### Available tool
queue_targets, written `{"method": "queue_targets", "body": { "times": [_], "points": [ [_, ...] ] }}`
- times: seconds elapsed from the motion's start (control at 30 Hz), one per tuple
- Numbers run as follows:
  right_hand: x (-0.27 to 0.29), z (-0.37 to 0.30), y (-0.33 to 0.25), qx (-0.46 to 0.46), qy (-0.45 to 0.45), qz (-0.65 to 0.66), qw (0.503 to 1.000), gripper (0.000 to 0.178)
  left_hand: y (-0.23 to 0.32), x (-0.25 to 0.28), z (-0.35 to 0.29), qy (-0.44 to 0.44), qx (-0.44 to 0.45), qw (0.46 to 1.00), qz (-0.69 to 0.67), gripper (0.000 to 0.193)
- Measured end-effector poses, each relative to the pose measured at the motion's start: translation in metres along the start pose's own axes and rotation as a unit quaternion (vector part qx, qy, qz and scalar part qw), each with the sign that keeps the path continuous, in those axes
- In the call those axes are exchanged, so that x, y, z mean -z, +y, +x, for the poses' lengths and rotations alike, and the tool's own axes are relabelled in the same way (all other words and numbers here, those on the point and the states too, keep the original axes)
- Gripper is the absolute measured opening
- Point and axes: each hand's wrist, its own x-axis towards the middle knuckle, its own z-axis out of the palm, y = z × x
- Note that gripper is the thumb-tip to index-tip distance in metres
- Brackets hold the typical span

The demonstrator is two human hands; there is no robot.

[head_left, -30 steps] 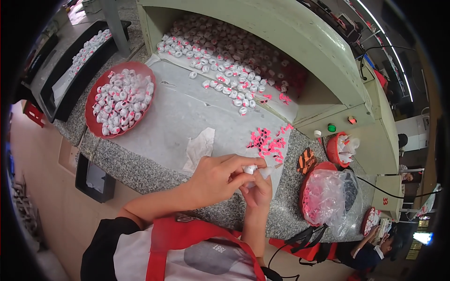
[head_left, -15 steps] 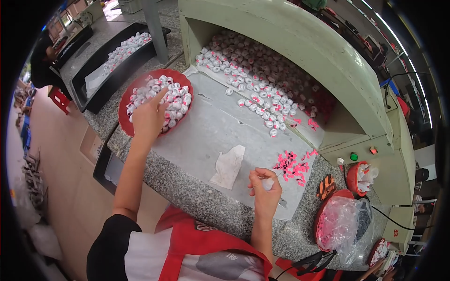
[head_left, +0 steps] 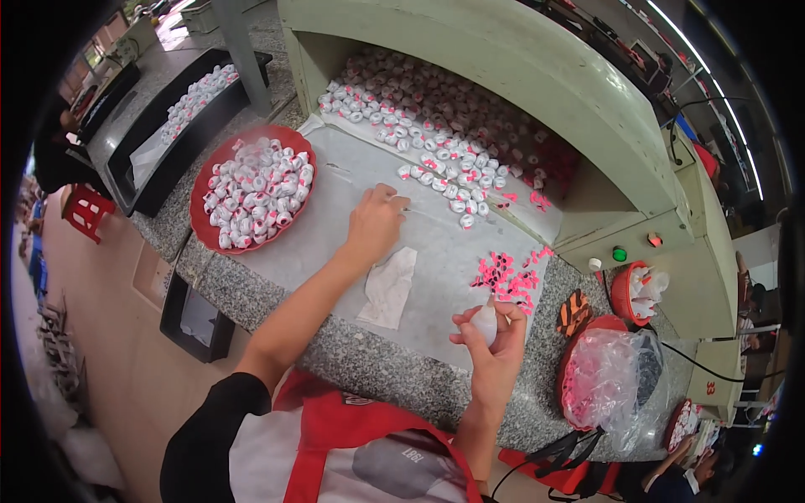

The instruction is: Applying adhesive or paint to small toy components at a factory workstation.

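Observation:
My right hand is wrapped round a small white squeeze bottle, its narrow tip pointing up and away from me. Just beyond it lies a loose scatter of small pink pieces, some with dark spots. Over the pale sheet, my left hand has its fingers bent and drawn together; whatever they hold is too small or hidden to make out. To its left, a red scalloped bowl is heaped with small white rounded pieces bearing pink parts. A crumpled white paper lies between my hands.
An arched pale-green machine stands at the back, with many similar white pieces in its opening. A black tray sits far left. At right are a small red basket, a plastic bag over a red bowl, and a cable.
My left hand has left the red bowl and moved right over the sheet. My right hand has turned, bringing the bottle's tip into sight near the pink pieces. The whole view has shifted slightly.

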Motion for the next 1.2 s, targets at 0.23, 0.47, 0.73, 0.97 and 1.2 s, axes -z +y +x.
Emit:
{"method": "queue_targets", "body": {
  "times": [0.23, 0.47, 0.73, 0.97, 1.2],
  "points": [
    [0.018, 0.000, 0.010, -0.035, 0.060, 0.048, 0.996, 0.030, -0.015, -0.001, 0.009, -0.122, 0.076, 0.989, -0.032, 0.024],
    [0.016, -0.001, 0.002, -0.019, 0.037, 0.021, 0.999, 0.036, 0.004, -0.003, 0.009, -0.084, -0.031, 0.995, 0.039, 0.030],
    [0.015, -0.012, -0.012, 0.063, 0.132, 0.015, 0.989, 0.033, 0.105, 0.052, -0.014, -0.239, 0.307, 0.653, -0.650, 0.028],
    [0.015, -0.028, -0.021, 0.302, 0.140, -0.232, 0.914, 0.026, 0.132, 0.068, -0.035, -0.170, 0.208, 0.770, -0.578, 0.032],
    [0.011, -0.028, -0.023, 0.308, 0.138, -0.273, 0.901, 0.019, 0.134, 0.072, -0.034, -0.154, 0.174, 0.786, -0.573, 0.032]
  ]
}}
